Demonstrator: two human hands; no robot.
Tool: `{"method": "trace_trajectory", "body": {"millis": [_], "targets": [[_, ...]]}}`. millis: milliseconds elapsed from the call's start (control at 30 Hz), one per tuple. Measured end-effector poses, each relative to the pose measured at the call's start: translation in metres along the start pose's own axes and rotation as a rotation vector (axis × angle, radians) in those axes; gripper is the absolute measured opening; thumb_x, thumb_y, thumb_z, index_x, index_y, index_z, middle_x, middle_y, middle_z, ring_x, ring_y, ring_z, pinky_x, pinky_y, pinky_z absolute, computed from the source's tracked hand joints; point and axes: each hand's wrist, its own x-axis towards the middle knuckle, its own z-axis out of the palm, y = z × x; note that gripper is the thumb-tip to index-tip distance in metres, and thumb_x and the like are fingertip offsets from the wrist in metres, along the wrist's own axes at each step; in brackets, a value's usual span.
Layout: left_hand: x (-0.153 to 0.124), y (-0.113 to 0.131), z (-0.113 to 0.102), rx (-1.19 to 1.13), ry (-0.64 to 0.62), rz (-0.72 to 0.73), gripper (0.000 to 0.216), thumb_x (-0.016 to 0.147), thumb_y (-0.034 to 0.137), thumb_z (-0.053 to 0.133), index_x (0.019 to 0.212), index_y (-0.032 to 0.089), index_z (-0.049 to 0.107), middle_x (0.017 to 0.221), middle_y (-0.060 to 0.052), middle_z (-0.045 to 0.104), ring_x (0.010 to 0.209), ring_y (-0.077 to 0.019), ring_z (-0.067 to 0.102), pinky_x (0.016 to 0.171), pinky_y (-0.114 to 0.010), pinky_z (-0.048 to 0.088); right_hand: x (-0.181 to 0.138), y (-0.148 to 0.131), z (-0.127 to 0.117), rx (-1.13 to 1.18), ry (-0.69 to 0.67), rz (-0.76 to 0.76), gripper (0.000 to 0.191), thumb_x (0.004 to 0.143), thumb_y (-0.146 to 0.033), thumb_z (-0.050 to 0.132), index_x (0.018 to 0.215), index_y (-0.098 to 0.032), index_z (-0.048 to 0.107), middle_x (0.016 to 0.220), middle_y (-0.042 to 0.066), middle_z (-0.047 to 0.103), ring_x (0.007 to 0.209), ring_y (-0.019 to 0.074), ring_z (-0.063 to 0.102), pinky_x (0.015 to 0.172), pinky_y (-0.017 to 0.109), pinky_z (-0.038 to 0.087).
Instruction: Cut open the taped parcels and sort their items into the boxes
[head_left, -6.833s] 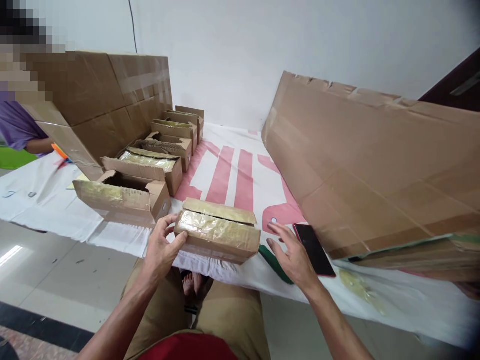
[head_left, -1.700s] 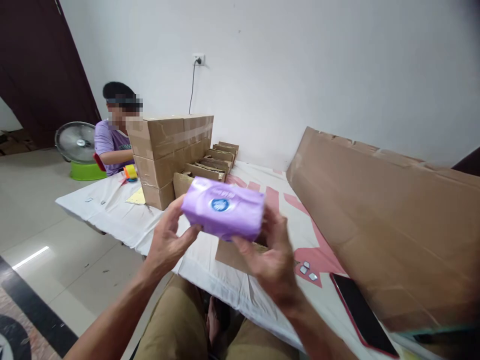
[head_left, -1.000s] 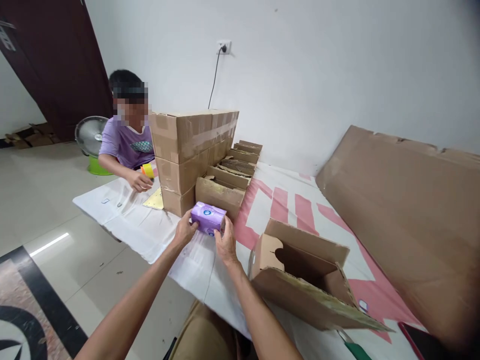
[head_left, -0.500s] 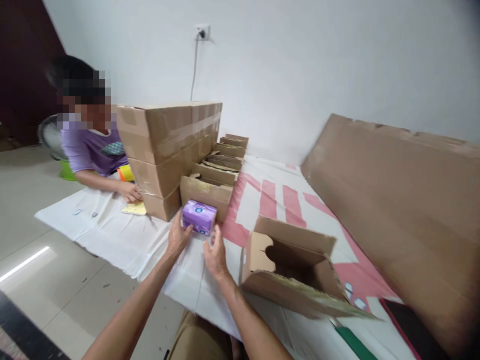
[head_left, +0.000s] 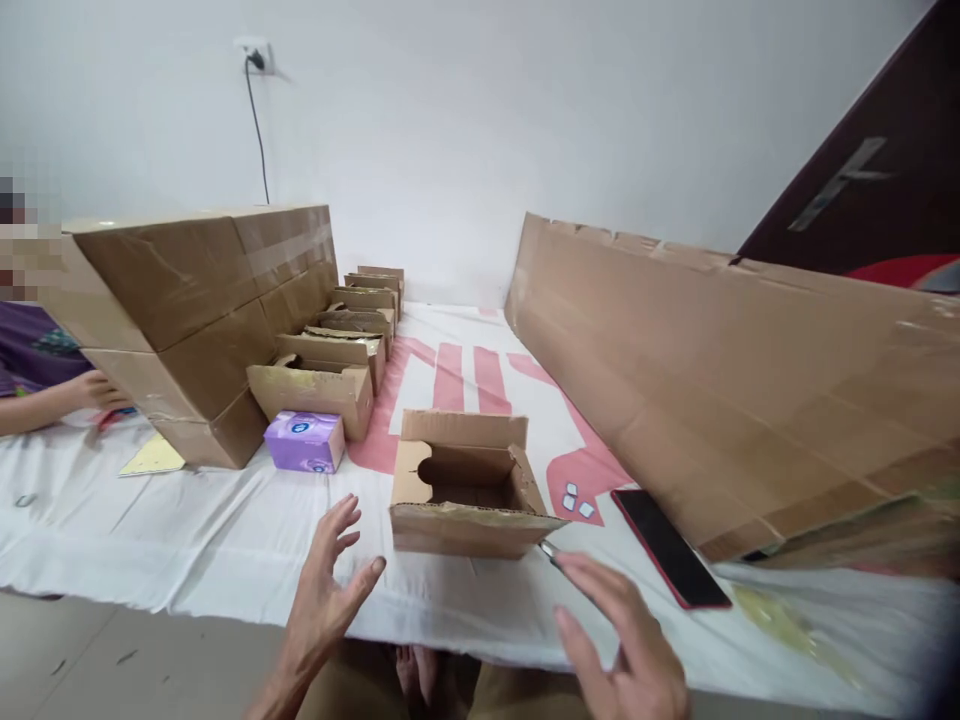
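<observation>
An open cardboard box (head_left: 461, 528) stands on the cloth in front of me, its flaps raised and its inside dark. My left hand (head_left: 330, 580) hovers just left of it, fingers and thumb spread, holding nothing. To the box's right is my right hand (head_left: 622, 640), open with fingers apart. Partly behind those fingers lies a thin tool (head_left: 550, 549); only its metal tip end shows clearly. A purple tissue pack (head_left: 304, 442) rests to the left, against the nearest of several open boxes (head_left: 319, 388) in a row, apart from both hands.
Taped cartons (head_left: 199, 300) are stacked at the left; beyond them shows a co-worker's hand (head_left: 97, 390). A phone (head_left: 667, 550) and small white squares (head_left: 571, 500) lie to the right. A large cardboard sheet (head_left: 675, 370) leans along the right side.
Both my hands have left the tissue pack and moved right, to either side of the open box. The pack stays by the row of boxes. My view has turned right.
</observation>
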Motion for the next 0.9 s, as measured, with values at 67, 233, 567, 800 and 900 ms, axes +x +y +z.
{"method": "trace_trajectory", "body": {"millis": [67, 233, 567, 800, 900], "targets": [[0.010, 0.009, 0.017, -0.074, -0.040, 0.024, 0.070, 0.082, 0.055, 0.078, 0.143, 0.029, 0.056, 0.161, -0.014, 0.044, 0.143, -0.0349, 0.052, 0.108, -0.048, 0.056, 0.001, 0.038, -0.005, -0.038, 0.016, 0.143, 0.055, 0.092, -0.026, 0.069, 0.146, -0.023, 0.056, 0.139, 0.016, 0.066, 0.128, 0.0304, 0.064, 0.096, 0.045, 0.060], [0.043, 0.028, 0.054, -0.077, -0.061, -0.021, 0.062, 0.079, 0.069, 0.072, 0.119, 0.022, 0.072, 0.153, -0.016, 0.052, 0.138, -0.0371, 0.056, 0.103, -0.045, 0.057, 0.017, 0.088, 0.033, 0.288, -0.207, 0.422, 0.079, 0.086, -0.055, 0.073, 0.154, -0.024, 0.050, 0.151, 0.018, 0.059, 0.137, 0.0349, 0.059, 0.093, 0.046, 0.063], [0.000, 0.065, 0.049, -0.004, -0.029, 0.189, 0.031, 0.085, 0.054, 0.075, 0.092, 0.023, 0.077, 0.146, -0.014, 0.060, 0.139, -0.0391, 0.054, 0.111, -0.053, 0.050, -0.045, 0.051, 0.020, 0.112, 0.012, 0.343, 0.067, 0.095, -0.040, 0.067, 0.156, -0.024, 0.047, 0.151, 0.015, 0.059, 0.133, 0.0349, 0.063, 0.104, 0.048, 0.060], [-0.012, 0.058, 0.006, 0.026, 0.112, 0.050, 0.044, 0.088, 0.060, 0.068, 0.106, 0.021, 0.079, 0.135, -0.016, 0.067, 0.129, -0.0376, 0.062, 0.109, -0.050, 0.053, -0.043, 0.035, 0.066, 0.162, -0.049, 0.242, 0.071, 0.094, -0.038, 0.069, 0.159, -0.025, 0.043, 0.149, 0.016, 0.060, 0.127, 0.0369, 0.067, 0.097, 0.047, 0.064], [-0.018, 0.046, -0.026, 0.034, 0.303, -0.043, 0.047, 0.083, 0.062, 0.071, 0.103, 0.021, 0.078, 0.132, -0.014, 0.070, 0.121, -0.0362, 0.066, 0.104, -0.047, 0.056, -0.031, 0.011, 0.103, 0.248, -0.097, 0.203, 0.072, 0.094, -0.035, 0.069, 0.160, -0.027, 0.040, 0.150, 0.014, 0.060, 0.130, 0.0367, 0.066, 0.101, 0.050, 0.062]]}}
